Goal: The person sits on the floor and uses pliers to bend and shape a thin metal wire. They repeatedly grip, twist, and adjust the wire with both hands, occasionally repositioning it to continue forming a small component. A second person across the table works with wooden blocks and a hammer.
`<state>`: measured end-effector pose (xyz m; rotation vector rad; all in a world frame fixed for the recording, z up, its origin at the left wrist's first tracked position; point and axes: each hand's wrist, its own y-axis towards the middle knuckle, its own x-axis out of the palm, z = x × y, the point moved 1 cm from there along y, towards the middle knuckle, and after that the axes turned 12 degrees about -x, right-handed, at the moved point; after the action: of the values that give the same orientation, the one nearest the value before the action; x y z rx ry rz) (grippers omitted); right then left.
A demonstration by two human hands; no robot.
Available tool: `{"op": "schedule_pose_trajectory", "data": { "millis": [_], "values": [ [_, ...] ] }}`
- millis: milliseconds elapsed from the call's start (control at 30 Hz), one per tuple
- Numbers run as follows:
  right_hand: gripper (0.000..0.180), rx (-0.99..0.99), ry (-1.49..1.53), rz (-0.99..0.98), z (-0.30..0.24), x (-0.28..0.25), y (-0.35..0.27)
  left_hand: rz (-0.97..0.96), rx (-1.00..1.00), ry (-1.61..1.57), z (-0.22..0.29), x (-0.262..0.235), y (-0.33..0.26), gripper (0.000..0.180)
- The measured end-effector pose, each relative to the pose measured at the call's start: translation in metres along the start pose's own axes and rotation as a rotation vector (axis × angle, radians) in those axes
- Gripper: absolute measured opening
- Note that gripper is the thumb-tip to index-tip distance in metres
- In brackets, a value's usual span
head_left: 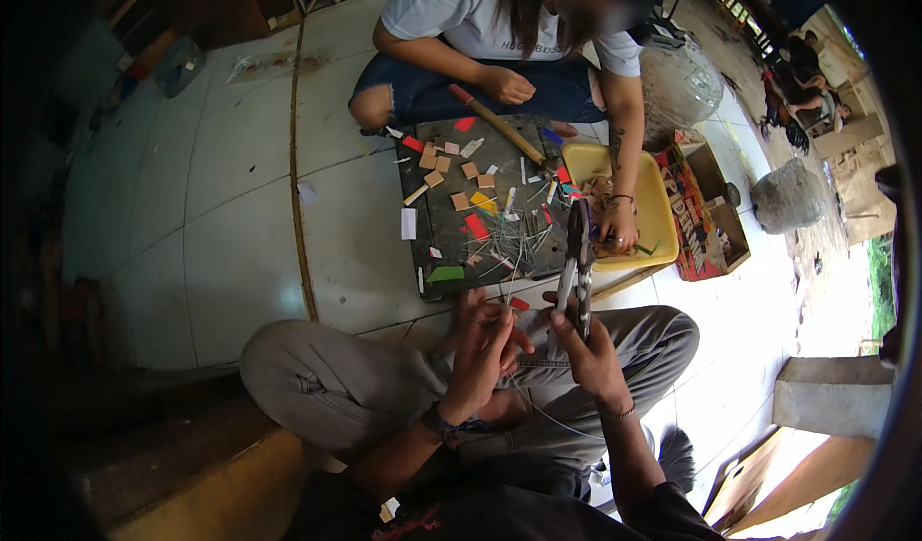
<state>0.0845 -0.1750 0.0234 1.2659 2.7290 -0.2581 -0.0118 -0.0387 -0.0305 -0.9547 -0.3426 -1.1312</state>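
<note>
I sit cross-legged on a tiled floor. My right hand [588,349] grips a pair of pliers [577,264] by the handles, jaws pointing away from me. My left hand [483,339] pinches a thin wire [538,402] close to the right hand, above my lap. In front of my knees lies a dark board [434,229] strewn with small coloured and brown pieces and thin wire strips.
A person in a white shirt sits opposite, one hand [618,226] in a yellow tray [661,216] and the other near a wooden stick [497,121]. A red cardboard box [708,216] and two clear bags [789,195] stand at the right. Other people sit far back right.
</note>
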Motion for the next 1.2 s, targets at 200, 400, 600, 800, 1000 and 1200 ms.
{"op": "schedule_pose_trajectory", "data": {
  "millis": [200,400,600,800,1000,1200],
  "values": [
    [0.034,-0.025,0.366,0.029,-0.028,0.014,0.033,-0.142,0.063,0.091,0.009,0.004,-0.009,0.015],
    [0.032,-0.051,0.482,-0.021,-0.039,0.019,0.05,-0.207,0.006,0.003,0.019,0.005,-0.017,0.016],
    [0.029,-0.109,0.455,-0.058,-0.047,0.019,0.051,-0.201,0.071,0.001,0.018,0.006,-0.02,0.031],
    [0.03,-0.107,0.31,-0.11,-0.053,0.011,0.056,-0.2,0.172,0.052,0.015,0.006,-0.019,0.038],
    [0.033,-0.021,0.345,-0.103,-0.056,0.012,0.06,-0.267,0.188,0.031,0.014,0.004,-0.02,0.038],
    [0.033,0.101,0.458,-0.116,-0.057,0.011,0.064,-0.322,0.194,0.076,0.013,0.001,-0.018,0.041]
  ]
}}
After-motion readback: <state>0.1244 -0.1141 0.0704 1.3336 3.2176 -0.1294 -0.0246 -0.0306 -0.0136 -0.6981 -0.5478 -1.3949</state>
